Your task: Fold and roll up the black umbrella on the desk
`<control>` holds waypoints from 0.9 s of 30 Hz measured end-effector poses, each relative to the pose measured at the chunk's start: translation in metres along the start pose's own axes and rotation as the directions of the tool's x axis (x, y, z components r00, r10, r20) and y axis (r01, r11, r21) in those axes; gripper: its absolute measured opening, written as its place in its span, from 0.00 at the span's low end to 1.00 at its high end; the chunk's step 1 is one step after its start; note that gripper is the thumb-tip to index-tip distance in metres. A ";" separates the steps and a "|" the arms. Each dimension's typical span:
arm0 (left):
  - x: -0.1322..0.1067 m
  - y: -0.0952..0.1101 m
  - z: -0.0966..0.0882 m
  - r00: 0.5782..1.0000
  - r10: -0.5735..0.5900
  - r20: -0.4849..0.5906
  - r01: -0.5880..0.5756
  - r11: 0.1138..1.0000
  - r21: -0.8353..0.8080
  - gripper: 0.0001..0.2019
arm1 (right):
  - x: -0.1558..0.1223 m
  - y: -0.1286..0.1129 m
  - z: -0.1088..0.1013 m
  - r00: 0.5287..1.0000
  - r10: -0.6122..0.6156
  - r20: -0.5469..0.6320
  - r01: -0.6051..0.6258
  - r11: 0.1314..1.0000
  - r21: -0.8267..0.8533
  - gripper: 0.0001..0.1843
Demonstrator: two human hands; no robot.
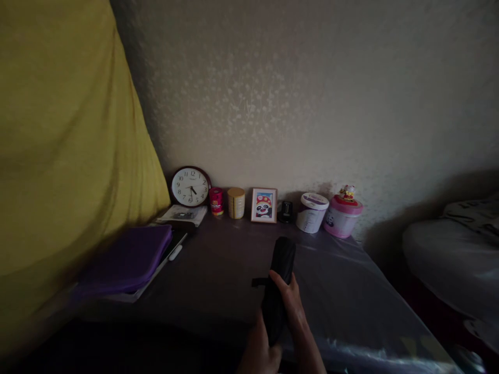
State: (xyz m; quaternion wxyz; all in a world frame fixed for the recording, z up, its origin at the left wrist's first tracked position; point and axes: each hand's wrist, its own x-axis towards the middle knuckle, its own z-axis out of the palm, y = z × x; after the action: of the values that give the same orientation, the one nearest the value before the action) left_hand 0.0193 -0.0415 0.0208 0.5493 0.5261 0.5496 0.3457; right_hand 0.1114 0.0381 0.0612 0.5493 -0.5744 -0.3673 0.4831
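Note:
A black folded umbrella (pixel 279 270) points away from me over a dark table (pixel 218 275) covered in clear plastic. My right hand (pixel 293 306) is wrapped around its middle, thumb on top near the strap. My left hand (pixel 259 350) grips its near end at the bottom edge of the view, fingers curled around it.
Along the wall stand a round clock (pixel 191 186), a red can (pixel 215 201), a yellow tin (pixel 236 202), a framed panda picture (pixel 264 205), a white tub (pixel 312 212) and a pink tub (pixel 343 215). A purple case (pixel 128 259) lies left. Yellow curtain (pixel 58 145) hangs left; bedding (pixel 456 254) lies right.

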 end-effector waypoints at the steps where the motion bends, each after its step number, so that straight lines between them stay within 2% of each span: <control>1: 0.000 -0.003 0.000 0.998 0.033 -0.049 -0.029 0.997 0.078 0.44 | 0.000 0.001 0.001 1.000 -0.006 -0.003 0.006 1.000 0.003 0.31; 3: 0.000 -0.004 -0.002 0.994 0.075 -0.085 -0.060 0.984 0.167 0.44 | 0.000 0.004 0.003 1.000 -0.003 0.004 0.003 1.000 0.024 0.31; 4: -0.001 -0.002 -0.005 0.993 0.090 -0.070 -0.079 0.985 0.153 0.44 | -0.001 0.005 0.002 1.000 0.004 0.007 -0.004 0.999 0.032 0.30; 7: -0.006 0.014 -0.014 0.989 0.134 0.065 -0.128 0.988 -0.087 0.46 | -0.003 0.004 0.000 0.999 0.038 0.008 -0.039 0.999 0.029 0.29; 10: -0.010 0.026 -0.017 0.984 0.042 0.172 0.003 0.967 -0.253 0.42 | -0.005 -0.001 -0.001 0.998 0.063 0.030 -0.063 0.998 0.019 0.28; 12: -0.009 0.025 -0.016 0.990 0.060 0.131 -0.027 0.970 -0.240 0.39 | -0.006 -0.003 0.001 0.999 0.043 0.032 -0.043 0.999 0.010 0.28; 15: -0.003 0.013 -0.012 0.986 0.158 -0.045 -0.161 0.984 -0.072 0.39 | -0.003 0.000 0.006 0.999 -0.041 -0.010 0.040 0.999 -0.033 0.30; 17: 0.001 0.007 -0.013 0.983 0.141 -0.116 -0.134 0.989 0.065 0.39 | 0.000 0.005 0.008 0.996 -0.088 -0.029 0.086 0.995 -0.059 0.31; 19: 0.003 0.008 -0.018 0.977 0.186 -0.100 -0.178 0.980 0.090 0.40 | 0.003 0.010 0.009 0.995 -0.096 -0.041 0.093 0.993 -0.071 0.31; 20: 0.004 0.011 -0.021 0.971 0.230 -0.068 -0.227 0.973 0.048 0.41 | 0.003 0.012 0.009 0.995 -0.088 -0.044 0.085 0.994 -0.070 0.31; 21: 0.004 0.015 -0.024 0.964 0.265 0.012 -0.265 0.964 -0.016 0.41 | 0.004 0.014 0.009 0.996 -0.075 -0.046 0.072 0.995 -0.068 0.31; 23: 0.006 0.019 -0.027 0.962 0.265 0.071 -0.254 0.958 -0.136 0.42 | 0.003 0.015 0.009 0.998 -0.057 -0.037 0.055 0.997 -0.057 0.30; 25: 0.011 0.018 -0.028 0.958 0.288 -0.019 -0.288 0.954 -0.080 0.44 | 0.002 0.016 0.009 0.998 -0.059 -0.019 0.058 0.996 -0.070 0.30; 27: 0.017 0.009 -0.027 0.940 0.320 -0.120 -0.318 0.947 0.037 0.38 | 0.003 0.017 0.009 0.995 -0.101 0.002 0.100 0.986 -0.133 0.32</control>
State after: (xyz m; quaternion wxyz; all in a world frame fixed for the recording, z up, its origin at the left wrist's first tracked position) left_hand -0.0019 -0.0176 0.0296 0.4464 0.5903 0.4931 0.4574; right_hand 0.1019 0.0409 0.0452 0.5345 -0.5915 -0.4259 0.4277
